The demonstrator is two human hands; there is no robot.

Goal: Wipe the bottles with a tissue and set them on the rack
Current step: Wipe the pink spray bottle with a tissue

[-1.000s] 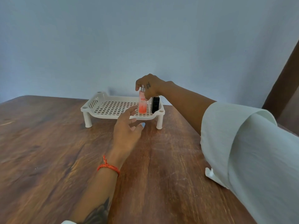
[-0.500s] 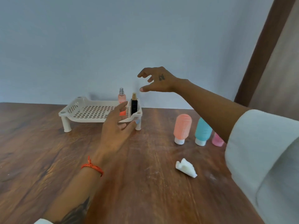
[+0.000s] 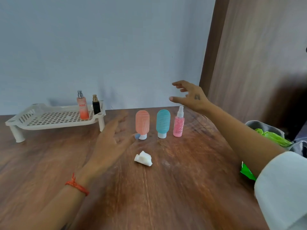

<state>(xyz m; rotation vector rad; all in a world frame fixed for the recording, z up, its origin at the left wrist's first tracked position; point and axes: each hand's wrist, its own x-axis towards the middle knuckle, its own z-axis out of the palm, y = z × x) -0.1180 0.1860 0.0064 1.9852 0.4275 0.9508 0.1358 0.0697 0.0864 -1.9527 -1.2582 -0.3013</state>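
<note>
Hovering above the table point(image 3: 166, 188), your right hand point(image 3: 192, 97) hangs in the air with fingers spread and loosely bent, grasping nothing; it sits above and just to the right of the pink spray bottle point(image 3: 178, 125). Your left hand point(image 3: 114, 141) is blurred, held low over the wood with fingers relaxed and apart, also empty, its fingertips near the base of the coral squeeze bottle point(image 3: 142, 124). An orange thread band point(image 3: 77, 185) circles your left wrist, and a white sleeve point(image 3: 282, 188) covers your right forearm near the elbow.

On the white slotted rack point(image 3: 49, 119) at the left, two bottles stand upright side by side at its right end: a peach-to-orange spray bottle point(image 3: 82, 107) with a silver top and a smaller black bottle point(image 3: 96, 105) with a gold cap. The remaining part of the rack floor shows bare slots.

Right of the rack, three bottles stand in a row on the table, apart from one another: the coral squeeze bottle and the teal squeeze bottle point(image 3: 163, 123), both resting cap-down on white caps, then the pink spray bottle upright. A crumpled white tissue point(image 3: 143, 159) lies on the table in front of the coral and teal bottles, touched by neither hand. At the far right edge sits a grey container point(image 3: 259, 126) with green packaging point(image 3: 272, 138) in it.
</note>
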